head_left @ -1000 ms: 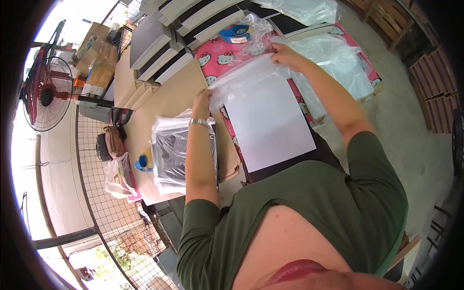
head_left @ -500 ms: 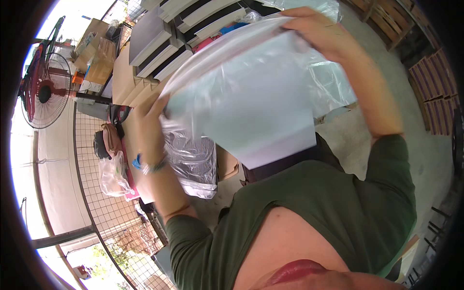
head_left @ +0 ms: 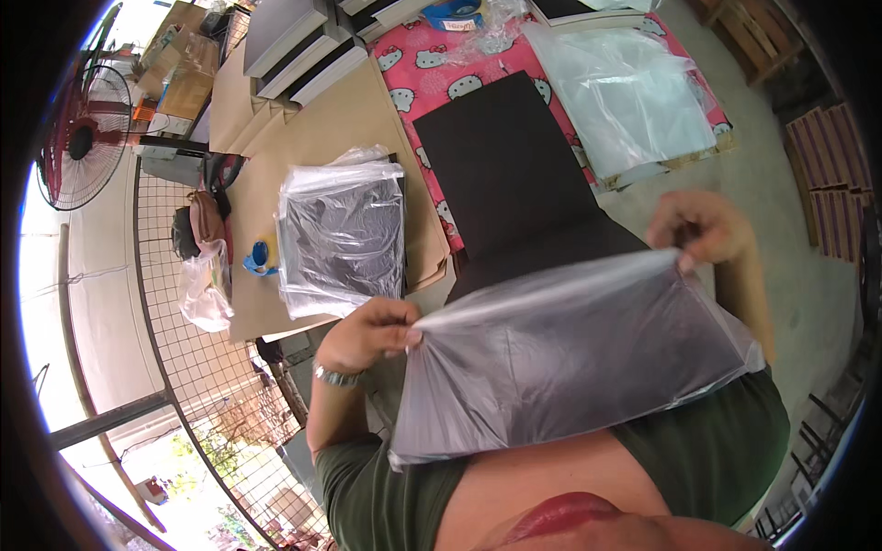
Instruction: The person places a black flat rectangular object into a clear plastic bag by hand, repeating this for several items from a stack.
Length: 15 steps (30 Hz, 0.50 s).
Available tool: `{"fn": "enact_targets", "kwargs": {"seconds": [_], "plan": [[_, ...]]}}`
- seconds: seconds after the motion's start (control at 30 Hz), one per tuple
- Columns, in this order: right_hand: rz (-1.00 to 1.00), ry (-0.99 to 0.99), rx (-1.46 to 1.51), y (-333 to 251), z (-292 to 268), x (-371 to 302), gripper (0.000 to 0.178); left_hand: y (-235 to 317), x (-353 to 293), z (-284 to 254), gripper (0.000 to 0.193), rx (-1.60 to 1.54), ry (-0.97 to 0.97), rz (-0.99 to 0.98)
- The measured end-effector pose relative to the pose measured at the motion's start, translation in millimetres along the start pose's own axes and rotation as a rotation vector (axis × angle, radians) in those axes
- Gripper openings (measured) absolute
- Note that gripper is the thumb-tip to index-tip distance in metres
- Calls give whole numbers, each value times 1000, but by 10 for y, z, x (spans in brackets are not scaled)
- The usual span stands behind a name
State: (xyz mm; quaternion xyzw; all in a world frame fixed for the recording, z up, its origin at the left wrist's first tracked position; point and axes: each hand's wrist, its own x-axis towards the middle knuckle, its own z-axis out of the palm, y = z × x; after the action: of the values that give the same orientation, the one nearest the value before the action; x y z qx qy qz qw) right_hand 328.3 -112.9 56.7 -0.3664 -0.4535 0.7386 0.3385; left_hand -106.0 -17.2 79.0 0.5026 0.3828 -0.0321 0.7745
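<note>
My left hand (head_left: 372,335) and my right hand (head_left: 703,228) each pinch a corner of a clear plastic bag (head_left: 570,358). The bag is stretched between them in front of my chest. A dark surface shows through the film. Just beyond the bag lies a black folded board (head_left: 501,156), its far half flat on the table and its near half running down to the bag. Whether the board reaches inside the bag, I cannot tell. To the left sits a pile of dark flat items in clear plastic (head_left: 340,234). A stack of empty-looking clear bags (head_left: 634,110) lies at the right.
A pink patterned cover (head_left: 413,55) spreads under the board, beside brown cardboard (head_left: 363,115). Thick grey-and-black stacks (head_left: 289,55) stand far left. A blue tape roll (head_left: 260,257) rests near the left edge, and a blue tape dispenser (head_left: 452,15) at the back. A fan (head_left: 83,140) stands left.
Both hands have come down and toward my body with the plastic bag, which was raised over the table. The black board and the bag stack now show fully; a pale panel no longer shows.
</note>
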Motion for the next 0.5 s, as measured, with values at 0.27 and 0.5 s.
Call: {"fn": "enact_targets", "kwargs": {"seconds": [0.27, 0.5], "plan": [[67, 225, 389, 1504, -657, 659, 32, -1328, 1191, -507, 13, -507, 105, 51], [49, 518, -118, 1953, -1045, 632, 35, -1864, 1647, -482, 21, -376, 443, 231]]}}
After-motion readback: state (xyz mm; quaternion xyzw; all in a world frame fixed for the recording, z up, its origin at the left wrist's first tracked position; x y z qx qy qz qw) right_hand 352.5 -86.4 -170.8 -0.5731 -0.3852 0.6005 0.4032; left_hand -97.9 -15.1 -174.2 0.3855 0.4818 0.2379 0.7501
